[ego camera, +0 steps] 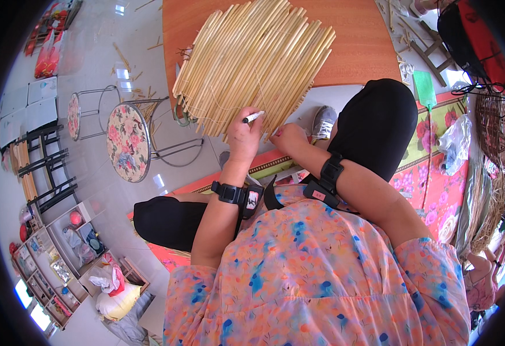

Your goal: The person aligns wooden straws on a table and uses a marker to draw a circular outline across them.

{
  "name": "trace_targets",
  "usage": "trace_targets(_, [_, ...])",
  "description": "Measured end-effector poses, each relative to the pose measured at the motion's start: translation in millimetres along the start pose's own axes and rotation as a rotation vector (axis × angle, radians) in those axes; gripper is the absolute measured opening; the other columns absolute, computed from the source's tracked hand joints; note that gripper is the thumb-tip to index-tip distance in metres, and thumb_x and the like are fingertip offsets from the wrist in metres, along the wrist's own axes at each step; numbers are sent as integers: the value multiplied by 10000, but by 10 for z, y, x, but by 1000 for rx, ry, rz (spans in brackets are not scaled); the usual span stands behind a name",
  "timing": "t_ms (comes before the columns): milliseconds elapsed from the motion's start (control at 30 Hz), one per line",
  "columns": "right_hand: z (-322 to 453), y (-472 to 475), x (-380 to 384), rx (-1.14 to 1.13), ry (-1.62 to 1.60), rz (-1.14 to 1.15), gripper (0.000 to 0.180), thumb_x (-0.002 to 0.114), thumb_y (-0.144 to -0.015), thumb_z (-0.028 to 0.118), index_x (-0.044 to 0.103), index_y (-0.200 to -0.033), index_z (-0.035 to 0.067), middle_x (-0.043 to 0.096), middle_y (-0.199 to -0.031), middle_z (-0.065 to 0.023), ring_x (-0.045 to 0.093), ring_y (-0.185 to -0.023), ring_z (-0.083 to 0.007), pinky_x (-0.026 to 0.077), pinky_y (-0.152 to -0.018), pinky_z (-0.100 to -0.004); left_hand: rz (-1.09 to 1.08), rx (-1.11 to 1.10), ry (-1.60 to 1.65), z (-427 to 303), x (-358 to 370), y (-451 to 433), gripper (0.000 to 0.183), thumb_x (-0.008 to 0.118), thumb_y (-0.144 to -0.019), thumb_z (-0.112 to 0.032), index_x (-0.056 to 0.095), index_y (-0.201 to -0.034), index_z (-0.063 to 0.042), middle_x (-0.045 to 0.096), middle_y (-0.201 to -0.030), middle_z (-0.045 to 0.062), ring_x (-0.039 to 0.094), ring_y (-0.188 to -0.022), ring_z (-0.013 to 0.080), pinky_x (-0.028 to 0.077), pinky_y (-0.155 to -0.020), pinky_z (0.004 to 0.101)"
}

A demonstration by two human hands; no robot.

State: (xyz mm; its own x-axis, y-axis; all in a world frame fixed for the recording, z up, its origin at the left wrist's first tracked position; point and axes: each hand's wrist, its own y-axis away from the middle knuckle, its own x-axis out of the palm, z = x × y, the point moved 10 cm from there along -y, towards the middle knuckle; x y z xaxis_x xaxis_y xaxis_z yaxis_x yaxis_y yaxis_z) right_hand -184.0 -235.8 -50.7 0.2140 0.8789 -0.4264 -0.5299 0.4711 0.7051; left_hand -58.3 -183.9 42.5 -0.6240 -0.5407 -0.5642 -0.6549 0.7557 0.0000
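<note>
A mat of straight, pale plant stalks point(252, 65) lies over an orange-brown wooden tabletop point(356, 47), its near edge reaching past the table. Thin thread crosses the stalks in loose lines. At this near edge, my left hand point(244, 136) holds a black-and-white marker pen point(253, 116) between thumb and fingers. My right hand point(290, 139) is just to the right, fingers curled at the stalk ends. Whether a thread or stalk is pinched in it is hidden. Both wrists wear black straps with small boxes.
Stools with floral seats point(127, 142) stand on the tiled floor at left, among scattered stalk pieces. A green fly swatter point(425, 90) and plastic bag point(455, 142) are on the floral cloth at right. Beyond is a wicker basket point(494, 129). Shelving point(47, 268) stands lower left.
</note>
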Motion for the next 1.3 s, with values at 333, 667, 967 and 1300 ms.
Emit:
trace_targets(333, [-28, -10, -1, 30, 6, 1, 338, 681, -748, 332, 706, -907, 35, 674, -885, -200, 655, -872, -360, 526, -777, -433, 48, -13, -52, -104, 10, 70, 124, 655, -834, -55, 630, -954, -32, 676, -796, 103, 660, -727, 178, 499, -651, 280])
trace_targets(667, [-40, -32, 7, 12, 8, -14, 327, 675, -746, 309, 705, -947, 54, 676, -917, -193, 655, -891, -355, 527, -783, -433, 52, -123, 24, -26, 5, 101, 137, 650, -835, -55, 627, -968, -33, 671, -785, 87, 651, -713, 164, 498, -650, 274])
trace_targets(967, [-64, -20, -8, 41, 1, -7, 307, 667, -745, 305, 711, -937, 69, 680, -921, -181, 658, -891, -350, 529, -781, -434, 40, 21, -48, -152, 7, 147, 140, 688, -814, -84, 613, -927, -49, 659, -760, 114, 656, -683, 240, 494, -612, 319])
trace_targets(1300, [-29, -6, -10, 45, 18, -5, 315, 674, -742, 316, 707, -913, 53, 680, -894, -185, 660, -881, -349, 529, -774, -436, 38, -74, 21, -37, -15, 205, 132, 681, -826, -93, 621, -931, -40, 659, -759, 100, 640, -678, 208, 490, -615, 304])
